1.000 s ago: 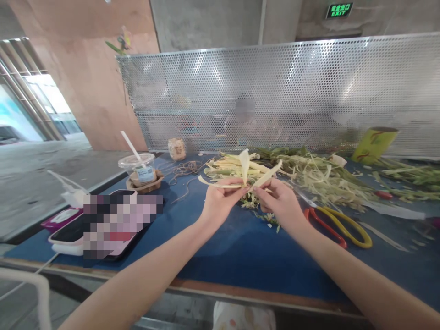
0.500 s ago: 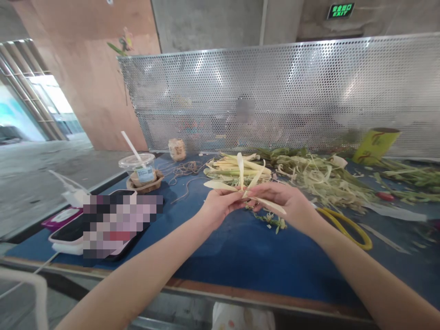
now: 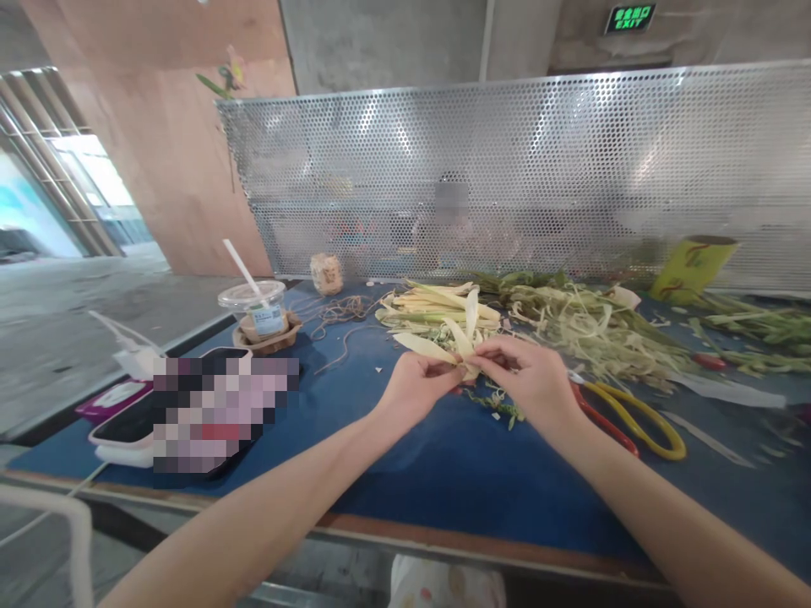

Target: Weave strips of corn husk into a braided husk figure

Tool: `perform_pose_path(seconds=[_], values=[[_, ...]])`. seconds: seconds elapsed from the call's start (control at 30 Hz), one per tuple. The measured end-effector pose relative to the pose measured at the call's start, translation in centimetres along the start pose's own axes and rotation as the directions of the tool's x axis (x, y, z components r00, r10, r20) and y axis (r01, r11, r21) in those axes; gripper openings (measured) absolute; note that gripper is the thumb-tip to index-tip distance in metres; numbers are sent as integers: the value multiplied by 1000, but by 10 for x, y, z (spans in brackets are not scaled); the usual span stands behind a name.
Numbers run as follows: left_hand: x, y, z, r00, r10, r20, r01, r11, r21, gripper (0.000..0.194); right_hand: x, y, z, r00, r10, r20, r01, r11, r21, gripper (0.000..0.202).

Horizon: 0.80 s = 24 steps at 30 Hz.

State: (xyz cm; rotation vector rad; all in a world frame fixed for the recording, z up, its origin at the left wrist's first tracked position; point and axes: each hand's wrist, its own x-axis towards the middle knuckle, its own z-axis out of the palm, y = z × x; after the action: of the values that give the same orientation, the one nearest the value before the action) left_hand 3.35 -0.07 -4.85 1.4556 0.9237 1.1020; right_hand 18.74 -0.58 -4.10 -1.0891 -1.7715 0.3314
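Pale leaf strips point(image 3: 465, 338), which look like corn husk, fan out from between my two hands above the table. My left hand point(image 3: 426, 380) pinches their gathered base from the left, its thumb and fingers closed. From the right, my right hand point(image 3: 516, 367) pinches the same base with thumb and fingertips. One strip points left over my left hand, and others stand upward. The fingers hide the exact joint of the strips. Behind them lies a bundle of pale yellow-green husks point(image 3: 437, 308). Small green scraps point(image 3: 500, 405) lie below my right hand.
Scissors with yellow and red handles point(image 3: 665, 443) lie right of my right forearm. Loose leaves point(image 3: 570, 321) cover the back right. At left are a lidded cup point(image 3: 266, 319), twine point(image 3: 345, 312) and phones point(image 3: 130, 426). A perforated metal screen point(image 3: 393, 169) closes the back.
Both hands have moved slightly right with the leaf strips. The strip that pointed down right across my right palm no longer shows there. My right fingers now pinch closer to the base.
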Motion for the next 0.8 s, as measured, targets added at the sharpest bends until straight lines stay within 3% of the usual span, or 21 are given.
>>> perform_pose_path(seconds=[0.27, 0.47, 0.53, 0.63, 0.8], values=[[0, 2, 3, 1000, 13, 2, -13, 997, 82, 21, 4, 7, 2, 988, 155, 27, -156, 987, 26, 17], [-1, 6, 3, 997, 75, 4, -75, 988, 132, 19, 7, 10, 0, 960, 264, 95, -278, 939, 202, 30], [-2, 8, 2, 997, 77, 9, -77, 989, 128, 19, 7, 10, 0, 962, 241, 128, -265, 935, 235, 30], [-3, 10, 2, 997, 73, -14, -71, 993, 98, 17, 7, 11, 1, 977, 197, 84, -213, 934, 288, 27], [-4, 10, 5, 999, 44, -30, -43, 999, 29, 11, 6, 12, 2, 961, 262, 91, -275, 862, 425, 29]])
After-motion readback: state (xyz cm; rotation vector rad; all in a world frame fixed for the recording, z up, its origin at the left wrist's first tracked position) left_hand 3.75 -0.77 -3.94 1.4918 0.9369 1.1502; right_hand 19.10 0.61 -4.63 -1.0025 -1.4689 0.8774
